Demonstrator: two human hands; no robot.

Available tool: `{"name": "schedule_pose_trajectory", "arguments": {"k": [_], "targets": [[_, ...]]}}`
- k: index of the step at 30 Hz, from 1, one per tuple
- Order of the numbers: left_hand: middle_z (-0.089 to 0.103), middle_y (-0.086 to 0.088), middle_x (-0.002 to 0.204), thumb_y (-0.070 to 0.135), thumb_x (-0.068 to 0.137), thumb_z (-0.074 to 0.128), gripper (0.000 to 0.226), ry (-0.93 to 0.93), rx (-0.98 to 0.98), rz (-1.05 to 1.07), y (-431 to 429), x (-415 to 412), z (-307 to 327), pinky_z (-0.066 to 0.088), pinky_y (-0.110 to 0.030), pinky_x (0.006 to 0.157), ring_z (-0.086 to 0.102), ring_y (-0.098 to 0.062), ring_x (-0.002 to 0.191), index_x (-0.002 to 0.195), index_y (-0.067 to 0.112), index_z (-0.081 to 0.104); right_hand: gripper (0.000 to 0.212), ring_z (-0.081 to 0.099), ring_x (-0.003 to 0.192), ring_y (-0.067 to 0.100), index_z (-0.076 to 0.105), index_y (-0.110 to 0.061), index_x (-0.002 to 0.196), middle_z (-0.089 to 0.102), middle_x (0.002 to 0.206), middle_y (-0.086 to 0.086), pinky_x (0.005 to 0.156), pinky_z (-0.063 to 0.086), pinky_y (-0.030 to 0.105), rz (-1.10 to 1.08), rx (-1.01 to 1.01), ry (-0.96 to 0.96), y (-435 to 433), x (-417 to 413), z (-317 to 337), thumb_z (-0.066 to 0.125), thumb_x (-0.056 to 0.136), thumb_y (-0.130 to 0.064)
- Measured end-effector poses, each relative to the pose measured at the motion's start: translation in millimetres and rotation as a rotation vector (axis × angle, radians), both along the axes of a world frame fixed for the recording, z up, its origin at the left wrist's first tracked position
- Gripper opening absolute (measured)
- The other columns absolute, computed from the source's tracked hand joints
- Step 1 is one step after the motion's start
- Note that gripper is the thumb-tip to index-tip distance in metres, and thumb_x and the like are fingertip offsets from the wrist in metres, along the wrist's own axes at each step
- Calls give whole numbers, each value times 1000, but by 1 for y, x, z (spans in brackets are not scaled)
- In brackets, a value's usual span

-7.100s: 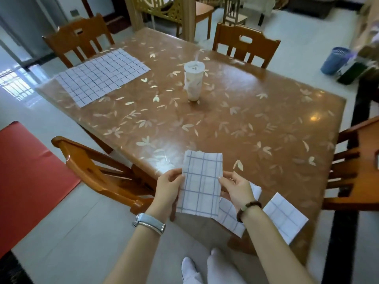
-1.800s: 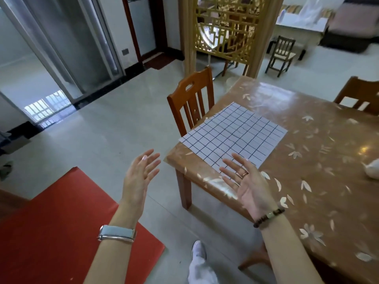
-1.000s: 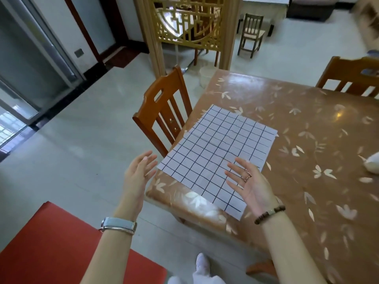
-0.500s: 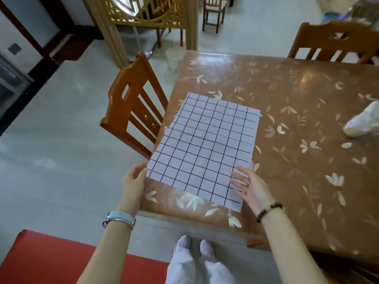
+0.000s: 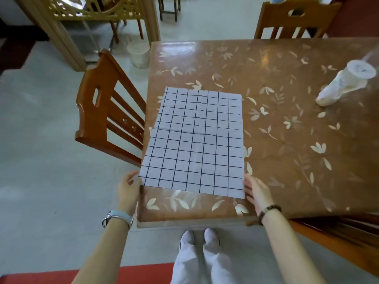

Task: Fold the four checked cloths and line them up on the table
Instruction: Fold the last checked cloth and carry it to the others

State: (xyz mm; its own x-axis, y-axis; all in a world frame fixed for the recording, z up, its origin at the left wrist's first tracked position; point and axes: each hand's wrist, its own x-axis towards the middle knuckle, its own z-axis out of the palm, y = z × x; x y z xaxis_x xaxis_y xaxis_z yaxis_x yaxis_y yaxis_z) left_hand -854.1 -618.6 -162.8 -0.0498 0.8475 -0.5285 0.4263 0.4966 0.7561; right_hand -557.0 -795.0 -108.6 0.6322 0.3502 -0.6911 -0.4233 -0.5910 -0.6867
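Note:
One checked cloth [image 5: 194, 142], white with dark grid lines, lies spread flat on the near left part of the brown leaf-patterned table [image 5: 287, 160]. Its left edge hangs slightly over the table's side. My left hand [image 5: 128, 189] is at the cloth's near left corner, with the thumb against the corner and the fingers curled below it. My right hand [image 5: 256, 191] rests on the table at the near right corner, fingers spread and touching the cloth's edge. No other checked cloth is in view.
A white lidded cup with a straw [image 5: 344, 83] stands at the far right of the table. Wooden chairs stand at the left [image 5: 102, 111], the far side [image 5: 295, 19] and the near right [image 5: 338, 238]. A red mat [image 5: 133, 273] lies by my feet.
I have walked round from the folded cloths to the table's end where the spread cloth lies. In the last half second both hands closed in on its two near corners.

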Motion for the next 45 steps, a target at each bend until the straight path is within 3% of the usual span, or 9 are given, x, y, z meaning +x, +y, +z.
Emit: {"name": "schedule_pose_trajectory", "arguments": {"k": [4,11,18,23,26,30,38,42,45], "targets": [[63,-3,109,13,96,56,29,-17,8,-1,2,0,-5,48,-34,84,59,-23,105,124,15,59,19,57,109,30,60,-15,104,62,123,16,99,42,43,11,-42,-26,-5,-1,-7,49,100,-30],[66,0,106,17,97,59,25,-51,104,13,4,8,-4,49,-26,79,62,-17,99,121,13,63,14,59,98,25,57,-16,107,60,98,2,98,43,41,-49,-40,61,0,0,-12,49,100,-27],[66,1,110,14,95,60,24,-20,125,-46,7,11,-1,54,-36,88,61,-19,103,119,18,66,14,62,87,17,66,-13,102,62,109,9,84,52,31,-66,47,74,-2,6,-29,60,93,-4],[66,-3,112,10,99,52,25,12,93,-78,6,15,4,45,-17,66,57,-8,89,117,15,69,28,64,84,18,72,-12,99,65,107,8,79,53,26,21,39,24,-3,9,-29,50,94,5],[65,-7,110,4,101,41,34,14,106,-57,3,14,10,44,-19,65,56,-6,86,119,14,68,42,65,89,17,72,-15,106,63,115,7,83,53,27,118,16,-67,-7,14,-25,43,93,12],[65,-4,113,0,97,51,33,-28,152,-117,-3,9,20,49,-17,66,58,-3,88,123,15,66,65,64,96,14,69,-16,115,63,120,4,88,46,25,253,17,-193,-15,17,-14,37,82,30],[70,-6,110,-5,88,64,31,-15,318,-132,-17,-1,30,48,-11,73,62,-9,92,110,15,72,19,61,98,21,75,-19,93,70,96,1,84,43,26,223,130,-391,-26,18,1,69,86,-3],[68,0,99,14,89,69,12,20,416,-138,-21,-1,38,55,-40,88,62,-17,94,97,22,74,20,62,94,24,72,-28,82,66,93,1,82,45,30,228,118,-521,-30,20,2,71,86,-9],[63,2,115,23,87,71,8,1,438,-143,-19,0,43,49,-43,99,58,-18,108,95,25,72,14,56,106,18,69,-28,85,62,113,5,91,43,33,246,102,-565,-31,25,8,70,87,-13]]}}
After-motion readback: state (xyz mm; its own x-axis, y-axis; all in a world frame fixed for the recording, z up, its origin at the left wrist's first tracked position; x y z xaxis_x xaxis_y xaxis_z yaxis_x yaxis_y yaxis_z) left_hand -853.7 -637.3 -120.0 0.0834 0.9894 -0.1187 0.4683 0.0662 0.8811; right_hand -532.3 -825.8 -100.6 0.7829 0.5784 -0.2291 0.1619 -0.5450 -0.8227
